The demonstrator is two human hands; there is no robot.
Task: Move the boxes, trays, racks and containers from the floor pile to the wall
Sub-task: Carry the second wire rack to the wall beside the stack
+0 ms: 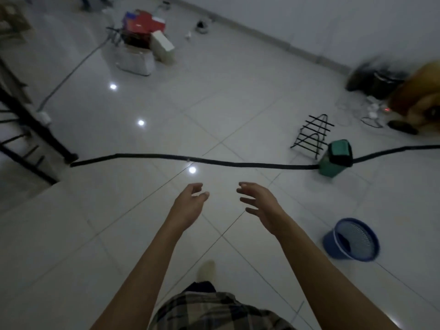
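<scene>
The pale tiled floor [238, 96] fills the view, with the white wall [333, 22] running along its far edge. The pile [142, 41] of red and white boxes sits far off on the left, out on the floor near the wall. A long black strip [166, 160] crosses the tiles. On the right lie a blue mesh basket [352, 240] tipped on its side, a black wire rack [312, 134] and, just beside it, a green box [335, 160] on the strip. The left hand [190, 206] and the right hand [259, 206] reach forward, empty, fingers spread and loosely curved.
</scene>
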